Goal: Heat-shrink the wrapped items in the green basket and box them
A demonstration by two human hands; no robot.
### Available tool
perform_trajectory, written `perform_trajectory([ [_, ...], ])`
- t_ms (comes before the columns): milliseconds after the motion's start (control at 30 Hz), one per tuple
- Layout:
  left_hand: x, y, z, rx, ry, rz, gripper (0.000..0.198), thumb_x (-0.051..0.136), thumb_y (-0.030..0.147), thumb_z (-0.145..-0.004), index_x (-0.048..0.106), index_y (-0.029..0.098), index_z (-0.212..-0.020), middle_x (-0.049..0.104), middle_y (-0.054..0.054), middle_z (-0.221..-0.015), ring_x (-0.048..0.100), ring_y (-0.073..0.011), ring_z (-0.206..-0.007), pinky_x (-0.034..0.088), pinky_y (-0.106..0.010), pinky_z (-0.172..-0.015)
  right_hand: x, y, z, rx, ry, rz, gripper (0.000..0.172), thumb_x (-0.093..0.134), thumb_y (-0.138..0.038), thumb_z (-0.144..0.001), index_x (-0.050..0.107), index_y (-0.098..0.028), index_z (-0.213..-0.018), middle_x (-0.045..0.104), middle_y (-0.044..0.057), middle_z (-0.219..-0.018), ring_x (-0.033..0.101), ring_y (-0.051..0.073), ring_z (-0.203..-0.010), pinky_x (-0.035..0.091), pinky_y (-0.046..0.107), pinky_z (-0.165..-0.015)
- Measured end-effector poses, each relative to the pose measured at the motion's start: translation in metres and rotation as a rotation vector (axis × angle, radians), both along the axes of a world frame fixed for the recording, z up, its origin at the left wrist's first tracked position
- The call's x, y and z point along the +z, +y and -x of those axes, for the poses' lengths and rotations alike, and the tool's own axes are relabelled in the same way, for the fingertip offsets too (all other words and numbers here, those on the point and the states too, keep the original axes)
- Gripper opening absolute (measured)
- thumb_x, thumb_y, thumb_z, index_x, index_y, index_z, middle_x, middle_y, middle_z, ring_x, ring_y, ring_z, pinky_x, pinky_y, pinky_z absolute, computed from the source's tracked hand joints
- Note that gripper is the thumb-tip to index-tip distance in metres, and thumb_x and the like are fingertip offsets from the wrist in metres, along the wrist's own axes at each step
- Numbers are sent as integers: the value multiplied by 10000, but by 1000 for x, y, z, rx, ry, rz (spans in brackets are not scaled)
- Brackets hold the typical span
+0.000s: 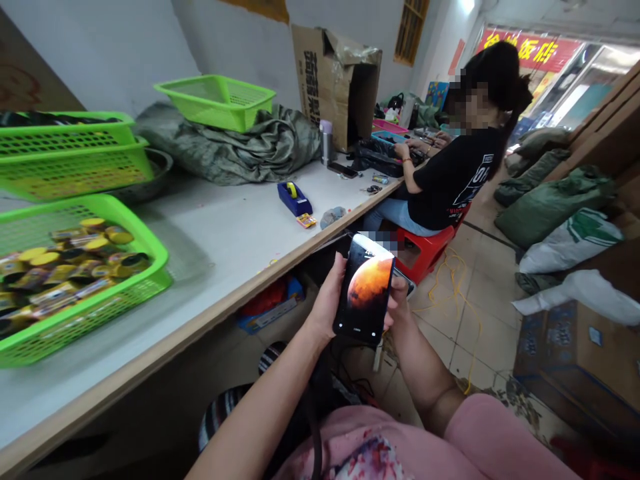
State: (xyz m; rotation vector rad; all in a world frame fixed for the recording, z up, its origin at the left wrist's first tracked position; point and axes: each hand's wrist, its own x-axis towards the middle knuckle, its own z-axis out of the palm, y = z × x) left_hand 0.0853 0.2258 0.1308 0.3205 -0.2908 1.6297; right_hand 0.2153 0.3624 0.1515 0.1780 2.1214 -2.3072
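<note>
A black smartphone (367, 287) with a lit screen, showing an orange planet, is held upright over my lap, beyond the table's front edge. My left hand (327, 300) grips its left side, the thumb along the edge. At the phone's right side my right hand (397, 307) is closed, its fingers partly hidden behind the phone. A second flat device (404, 283) shows its edge behind the phone near my right fingers; most of it is hidden.
The white table (225, 220) bears a green basket (163, 257) of yellow cylinders, stacked green baskets (75, 143), a blue tape dispenser (294, 199) and a thermos (326, 141). A person (460, 160) sits on a red stool (425, 253) ahead. Cartons (575, 360) stand at right.
</note>
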Motion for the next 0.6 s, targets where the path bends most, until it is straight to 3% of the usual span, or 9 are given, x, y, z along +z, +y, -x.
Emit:
perform_trajectory([
  [133,2,-1,-1,43,-10,17,199,621,298,-961,658,138,-848,706,-22,-783,725,-187,-837,586,-267,-864,-2,2,0,99,126,-36,591,471,-672,-700,242,-127,-698,264,-28,-371,498,165,-411,449,266,-460],
  [267,11,-7,-1,71,-14,77,266,566,329,-991,642,128,-834,704,-49,-816,725,-212,-894,592,-303,-867,4,-2,1,49,76,-49,568,506,-605,-680,206,-125,-716,275,-43,-375,509,189,-416,454,302,-455],
  [433,16,-8,1,56,-36,121,356,460,364,-1042,647,132,-848,643,-32,-676,726,-199,-845,600,-289,-824,12,-9,8,-31,58,-81,559,504,-596,-660,205,-127,-717,351,-34,-416,513,219,-420,423,336,-417],
  [600,15,-6,2,57,-6,128,381,441,386,-1047,642,130,-849,696,-60,-802,728,-204,-866,602,-293,-814,14,-14,10,-81,37,-124,524,517,-587,-677,261,-134,-740,360,-31,-427,516,222,-425,431,339,-415],
])
